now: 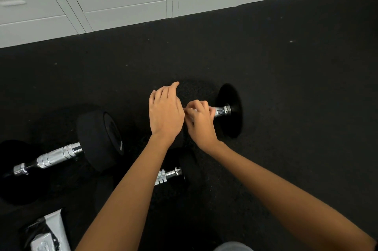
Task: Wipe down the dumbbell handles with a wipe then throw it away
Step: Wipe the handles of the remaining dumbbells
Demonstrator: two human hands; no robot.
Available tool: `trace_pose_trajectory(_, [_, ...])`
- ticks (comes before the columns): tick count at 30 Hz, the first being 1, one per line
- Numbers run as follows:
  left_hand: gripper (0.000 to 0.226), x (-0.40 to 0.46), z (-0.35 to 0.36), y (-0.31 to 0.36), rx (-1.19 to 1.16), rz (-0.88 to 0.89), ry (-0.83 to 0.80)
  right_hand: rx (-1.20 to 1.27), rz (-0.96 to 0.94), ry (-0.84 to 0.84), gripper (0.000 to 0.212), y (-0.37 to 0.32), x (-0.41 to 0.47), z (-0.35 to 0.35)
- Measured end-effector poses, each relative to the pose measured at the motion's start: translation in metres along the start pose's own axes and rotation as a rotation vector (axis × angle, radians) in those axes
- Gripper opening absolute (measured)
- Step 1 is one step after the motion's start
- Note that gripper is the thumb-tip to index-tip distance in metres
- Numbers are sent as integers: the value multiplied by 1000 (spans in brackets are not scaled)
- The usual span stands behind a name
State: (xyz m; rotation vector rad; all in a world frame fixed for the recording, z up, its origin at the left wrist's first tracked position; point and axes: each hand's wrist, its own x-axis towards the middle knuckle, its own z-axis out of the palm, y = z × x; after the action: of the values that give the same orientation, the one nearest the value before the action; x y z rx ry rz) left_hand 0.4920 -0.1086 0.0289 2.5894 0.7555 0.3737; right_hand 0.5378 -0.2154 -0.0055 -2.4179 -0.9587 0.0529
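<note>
Gripping a white wipe [191, 112], right hand [201, 123] covers chrome handle [222, 110].

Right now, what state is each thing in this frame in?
Far dumbbell: lying on floor, handle being wiped.
Wipe: bunched on that handle.
Right hand: grips wipe around handle.
Left hand: open, holding nothing.
Left dumbbell: lying, untouched.
Near dumbbell: lying, partly hidden.
Wipes pack: on floor, opening unclear.
</note>
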Motion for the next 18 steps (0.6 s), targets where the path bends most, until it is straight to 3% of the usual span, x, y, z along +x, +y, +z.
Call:
trace_pose_trajectory(4, [40,1,0,-1,-11,-7,-2,-27,-142,-20,32,16,-12,1])
trace_pose_trajectory(7, [39,1,0,-1,-13,-5,4,-42,-181,-64,31,16,2,-3])
trace_pose_trajectory(10, [40,2,1,-2,-22,-4,7,44,-56,-192,21,7,26,-6])
trace_pose_trajectory(15, [40,2,2,-2,-33,-6,16,54,175,-583,26,2,70,-17])
trace_pose_trajectory(18, [40,1,2,-1,-43,-4,26,0,247,-716,30,3,85,-14])
